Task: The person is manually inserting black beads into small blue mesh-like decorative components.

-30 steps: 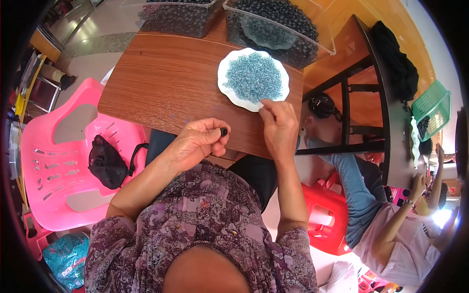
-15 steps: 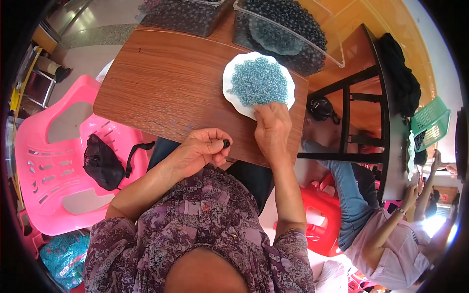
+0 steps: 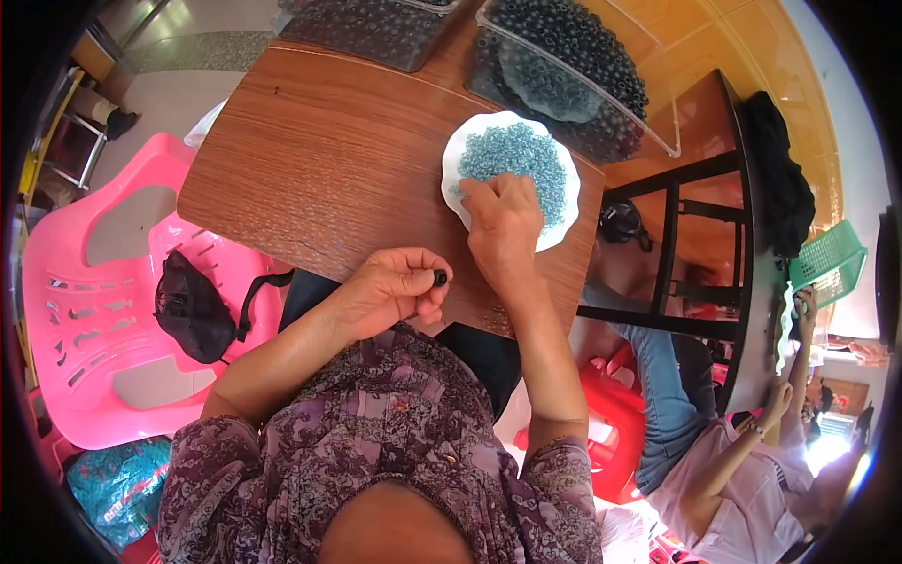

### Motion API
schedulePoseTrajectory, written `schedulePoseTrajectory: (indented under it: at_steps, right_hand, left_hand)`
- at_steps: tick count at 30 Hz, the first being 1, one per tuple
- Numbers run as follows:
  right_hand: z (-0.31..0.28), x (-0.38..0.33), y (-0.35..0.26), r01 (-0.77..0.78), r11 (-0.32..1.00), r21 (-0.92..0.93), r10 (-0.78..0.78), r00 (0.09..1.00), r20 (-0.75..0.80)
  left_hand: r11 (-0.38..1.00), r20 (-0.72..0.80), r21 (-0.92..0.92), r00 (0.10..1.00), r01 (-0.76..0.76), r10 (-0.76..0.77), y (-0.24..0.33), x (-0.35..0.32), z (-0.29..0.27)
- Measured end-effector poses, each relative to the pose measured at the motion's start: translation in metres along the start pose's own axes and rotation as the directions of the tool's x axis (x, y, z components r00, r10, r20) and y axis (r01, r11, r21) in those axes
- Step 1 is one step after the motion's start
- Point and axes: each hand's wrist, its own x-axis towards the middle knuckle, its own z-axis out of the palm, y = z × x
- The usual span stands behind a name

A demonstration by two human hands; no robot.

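Observation:
Near the table's front edge, my left hand is closed, with a small black ring-shaped piece pinched between thumb and fingertip. Farther right, my right hand reaches over the front of a white scalloped plate. Its fingers are drawn together at a heap of tiny shiny teal pieces on the plate. Whatever those fingertips grip is hidden. The plate stands on the right side of the brown wooden table.
Behind the plate stands a clear plastic box of black ring-shaped pieces, with another box to its left. A pink chair with a black bag is at left. At right, another person sits by a dark table.
My right hand has moved left and farther over the plate, its fingertips now deeper among the teal pieces. The left hand keeps its hold on the black piece. The view has shifted slightly.

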Motion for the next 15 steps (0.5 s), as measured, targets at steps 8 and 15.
schedulePoseTrajectory:
  at_steps: [8,15]
  right_hand:
    - [0.011,0.0033,-0.0028,0.064,0.997,-0.047,-0.061,0.995,0.075]
    - [0.0105,0.0067,0.0045,0.156,0.978,-0.137,-0.142,0.984,0.11]
  left_hand:
    - [0.999,0.046,0.026,0.998,-0.038,0.037,-0.0021,0.0009,-0.0039]
    - [0.998,0.062,0.04,0.997,-0.049,0.047,-0.0033,0.0016,-0.0034]
